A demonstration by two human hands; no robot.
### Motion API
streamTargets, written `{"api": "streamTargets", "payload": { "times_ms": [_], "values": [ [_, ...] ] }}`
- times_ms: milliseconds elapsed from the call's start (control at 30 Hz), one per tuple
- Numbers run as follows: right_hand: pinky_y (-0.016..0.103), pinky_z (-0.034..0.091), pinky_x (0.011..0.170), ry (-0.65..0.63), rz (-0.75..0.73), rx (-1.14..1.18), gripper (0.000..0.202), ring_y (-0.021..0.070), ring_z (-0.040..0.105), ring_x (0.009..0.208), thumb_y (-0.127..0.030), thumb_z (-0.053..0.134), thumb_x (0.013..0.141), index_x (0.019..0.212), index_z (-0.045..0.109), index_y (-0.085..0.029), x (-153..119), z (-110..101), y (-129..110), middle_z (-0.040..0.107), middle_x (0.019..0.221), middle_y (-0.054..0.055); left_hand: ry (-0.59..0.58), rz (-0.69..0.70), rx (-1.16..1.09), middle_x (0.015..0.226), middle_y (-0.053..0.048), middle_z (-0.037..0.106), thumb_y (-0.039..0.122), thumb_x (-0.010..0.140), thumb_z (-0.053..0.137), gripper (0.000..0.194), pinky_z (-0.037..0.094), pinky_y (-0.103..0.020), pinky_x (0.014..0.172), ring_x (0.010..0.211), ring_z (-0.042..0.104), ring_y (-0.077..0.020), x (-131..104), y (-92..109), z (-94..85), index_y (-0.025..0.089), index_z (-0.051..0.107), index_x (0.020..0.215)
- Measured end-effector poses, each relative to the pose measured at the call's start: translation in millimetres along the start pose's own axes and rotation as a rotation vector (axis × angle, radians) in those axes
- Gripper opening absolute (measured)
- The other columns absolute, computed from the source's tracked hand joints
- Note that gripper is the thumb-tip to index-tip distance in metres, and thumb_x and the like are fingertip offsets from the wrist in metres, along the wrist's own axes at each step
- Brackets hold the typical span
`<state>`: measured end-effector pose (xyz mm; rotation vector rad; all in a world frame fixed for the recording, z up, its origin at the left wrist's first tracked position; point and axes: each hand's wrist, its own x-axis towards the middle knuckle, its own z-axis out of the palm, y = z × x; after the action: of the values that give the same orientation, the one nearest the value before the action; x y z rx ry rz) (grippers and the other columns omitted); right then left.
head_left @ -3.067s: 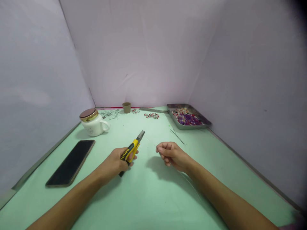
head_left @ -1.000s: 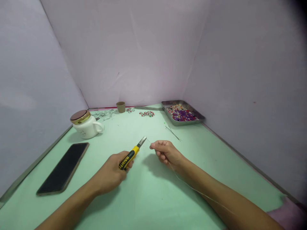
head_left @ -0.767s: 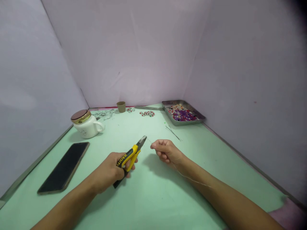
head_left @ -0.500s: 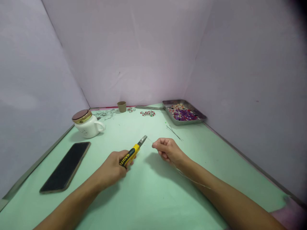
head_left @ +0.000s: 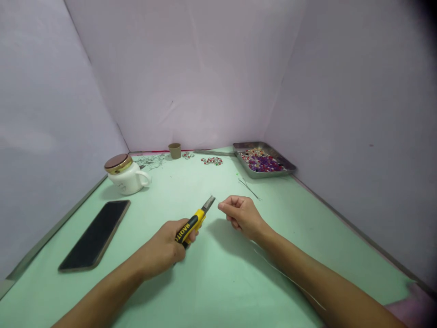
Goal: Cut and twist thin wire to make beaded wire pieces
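My left hand [head_left: 167, 243] is closed round the handles of yellow-and-black pliers [head_left: 191, 228], whose metal jaws point up and right. Their tip stops just short of the fingertips of my right hand [head_left: 242, 214]. Thumb and forefinger of that hand pinch the end of a thin, pale wire [head_left: 273, 262], hard to make out. The wire trails back beneath my right wrist and along the forearm. Both hands are above the pale green tabletop [head_left: 225, 282].
A lidded white mug [head_left: 129, 180] and a dark phone [head_left: 95, 237] are at left. Toward the back are a small brown cup [head_left: 175, 151], beaded rings [head_left: 212, 161], a tangle of wire bits [head_left: 150, 161] and a metal tray [head_left: 259, 174] of beads. Twisted wires [head_left: 250, 189] lie beyond my right hand.
The pliers in my left hand have moved right, bringing their tip closer to my right fingertips. My right hand keeps its pinch, and the trailing wire has shifted along the forearm.
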<state>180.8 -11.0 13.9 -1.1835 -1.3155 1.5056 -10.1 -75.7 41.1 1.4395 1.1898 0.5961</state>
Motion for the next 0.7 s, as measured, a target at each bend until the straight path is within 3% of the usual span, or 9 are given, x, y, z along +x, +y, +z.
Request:
{"api": "streamTargets", "payload": {
  "times_ms": [233, 367, 433, 533, 567, 633, 700],
  "values": [
    [0.015, 0.017, 0.025, -0.068, 0.056, 0.049, 0.023, 0.0015, 0.028, 0.026, -0.035, 0.062, 0.061, 0.06, 0.05, -0.016, -2.1, 3.0, -2.1, 0.044, 0.038, -0.008, 0.018, 0.025, 0.015, 0.072, 0.001, 0.047, 0.004, 0.043, 0.034, 0.022, 0.031, -0.023, 0.052, 0.062, 0.042, -0.0113, 2.3, 0.2, 1.6, 0.018, 0.036, 0.059],
    [0.015, 0.015, 0.026, -0.113, 0.073, 0.084, 0.023, 0.001, 0.027, 0.027, -0.034, 0.062, 0.061, 0.06, 0.049, -0.016, -2.8, -2.3, -2.7, 0.043, 0.04, -0.008, 0.008, -0.031, -0.049, 0.064, 0.003, 0.046, 0.002, 0.043, 0.039, 0.024, 0.03, -0.022, 0.049, 0.057, 0.043, -0.0101, 4.7, -0.6, -6.9, 0.016, 0.044, 0.061],
    [0.015, 0.014, 0.026, -0.134, 0.074, 0.076, 0.022, 0.0011, 0.026, 0.027, -0.033, 0.062, 0.061, 0.059, 0.049, -0.016, -3.1, -5.5, -3.3, 0.042, 0.038, -0.008, 0.09, -0.086, -0.142, 0.065, 0.002, 0.048, 0.002, 0.043, 0.041, 0.028, 0.035, -0.023, 0.051, 0.059, 0.046, -0.0114, 8.7, -4.3, -20.2, 0.015, 0.049, 0.066],
    [0.015, 0.014, 0.026, -0.133, 0.073, 0.063, 0.022, 0.0014, 0.026, 0.026, -0.032, 0.063, 0.062, 0.057, 0.048, -0.016, -2.1, -7.2, -2.7, 0.04, 0.036, -0.009, 0.587, -0.1, -0.258, 0.082, 0.0, 0.052, 0.003, 0.041, 0.042, 0.032, 0.043, -0.025, 0.059, 0.07, 0.051, -0.0136, 14.0, -9.9, -42.1, 0.017, 0.05, 0.069],
    [0.015, 0.014, 0.026, -0.121, 0.072, 0.063, 0.022, 0.0014, 0.026, 0.026, -0.032, 0.063, 0.062, 0.057, 0.048, -0.016, -1.2, -6.7, -1.8, 0.041, 0.036, -0.009, 0.636, -0.06, -0.236, 0.092, -0.001, 0.051, 0.004, 0.042, 0.044, 0.032, 0.044, -0.026, 0.065, 0.081, 0.05, -0.0155, 14.5, -10.9, -46.1, 0.018, 0.05, 0.071],
    [0.015, 0.016, 0.027, -0.078, 0.06, 0.063, 0.022, 0.0012, 0.027, 0.027, -0.032, 0.063, 0.061, 0.057, 0.048, -0.016, 1.1, -4.6, 0.9, 0.043, 0.038, -0.008, 0.519, -0.029, -0.243, 0.096, -0.003, 0.05, 0.003, 0.042, 0.043, 0.024, 0.043, -0.028, 0.068, 0.087, 0.048, -0.0175, 13.1, -11.1, -44.6, 0.017, 0.046, 0.062],
    [0.015, 0.018, 0.027, -0.035, 0.035, 0.056, 0.022, 0.0013, 0.029, 0.027, -0.032, 0.063, 0.061, 0.057, 0.049, -0.016, 3.1, -2.7, 4.1, 0.045, 0.04, -0.007, 0.276, -0.026, -0.242, 0.088, -0.002, 0.051, 0.002, 0.041, 0.039, 0.023, 0.041, -0.028, 0.066, 0.078, 0.049, -0.016, 9.5, -9.2, -31.8, 0.017, 0.042, 0.059]
  ]
}}
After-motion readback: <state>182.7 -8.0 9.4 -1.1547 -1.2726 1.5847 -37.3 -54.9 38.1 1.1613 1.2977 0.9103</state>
